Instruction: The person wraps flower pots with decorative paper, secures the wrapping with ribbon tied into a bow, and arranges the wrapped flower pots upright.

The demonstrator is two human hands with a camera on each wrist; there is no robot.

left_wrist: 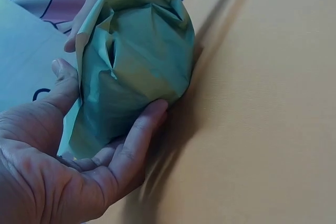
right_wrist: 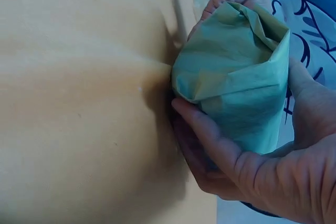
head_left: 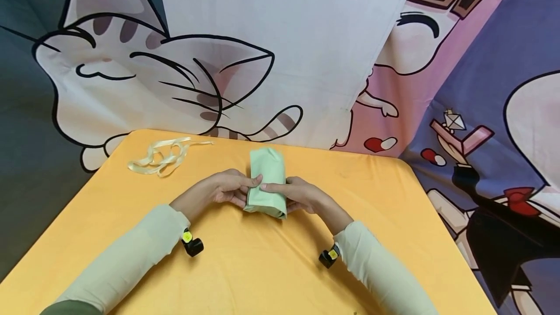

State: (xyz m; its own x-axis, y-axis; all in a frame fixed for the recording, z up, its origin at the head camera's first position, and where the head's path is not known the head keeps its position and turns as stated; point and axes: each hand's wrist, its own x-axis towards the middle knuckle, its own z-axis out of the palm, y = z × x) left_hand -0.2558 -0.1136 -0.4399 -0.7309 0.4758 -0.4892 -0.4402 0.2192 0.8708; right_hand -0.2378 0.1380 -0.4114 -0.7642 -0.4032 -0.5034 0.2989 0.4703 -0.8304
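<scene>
Both hands hold a package wrapped in pale green paper (head_left: 268, 176) near the middle of the table. My left hand (head_left: 232, 187) grips its left side, thumb on top and fingers curled beneath. From the right, my right hand (head_left: 303, 194) grips it the same way, its thumb lying across the top. The near end of the paper-wrapped package (left_wrist: 142, 51) shows creased folds gathered inward in the left wrist view. In the right wrist view the same folded end (right_wrist: 231, 56) faces the camera, with fingers under its lower edge. What the paper encloses is hidden.
A loose, tangled pale yellow ribbon (head_left: 164, 157) lies at the table's back left. The yellow cloth-covered table (head_left: 245, 266) has its far edge against a cartoon-printed curtain (head_left: 306, 52). A small black camera (head_left: 192, 245) is strapped at each wrist.
</scene>
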